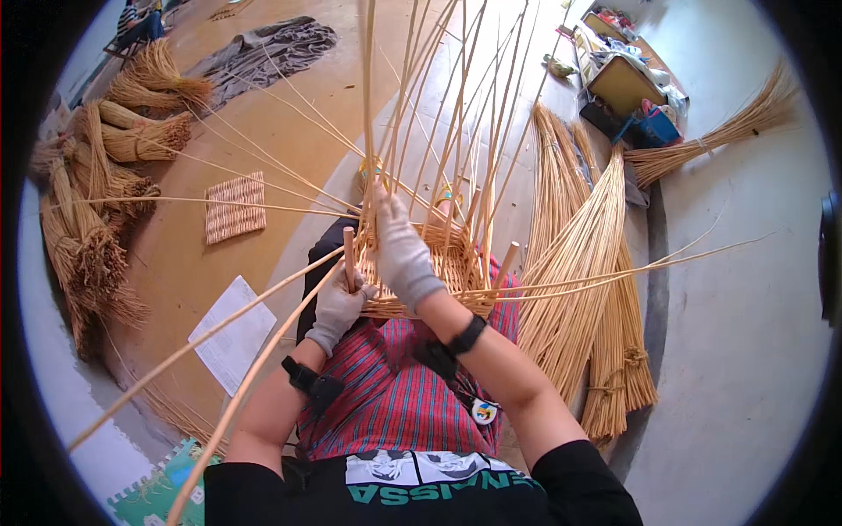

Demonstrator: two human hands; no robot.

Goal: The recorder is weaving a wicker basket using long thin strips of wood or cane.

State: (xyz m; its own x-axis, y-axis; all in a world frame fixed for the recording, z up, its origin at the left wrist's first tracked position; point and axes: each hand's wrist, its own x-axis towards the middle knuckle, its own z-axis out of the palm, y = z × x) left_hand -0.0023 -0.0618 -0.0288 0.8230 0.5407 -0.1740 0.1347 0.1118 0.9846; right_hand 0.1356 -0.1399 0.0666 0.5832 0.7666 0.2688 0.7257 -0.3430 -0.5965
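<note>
On the lap, the half-woven basket [438, 272] sits just ahead of both gloved hands: left hand [338, 307] grips a wooden post [349, 254], right hand [399, 250] pinches upright canes [412, 105]

You've got a tan floor [175, 254] to your left, meeting a pale grey concrete floor [745, 351] on your right. Left edge: bundles of reeds [88, 237] piled along the floor, heads fanning outward. Just right of them lies a small woven mat [235, 206], flat, and nearer you a white sheet of paper [235, 335]. Up top, a crumpled grey cloth [263, 48] is spread on the tan floor. Right side: long bundles of pale canes [583, 263] lie tied together, with another sheaf [728, 131] fanning towards the far corner. Beyond them, a clutter of boxes [627, 79] (contents too small to tell). Daylight is bright and even. A green foam mat [158, 491] peeks in at the lower left.
</note>
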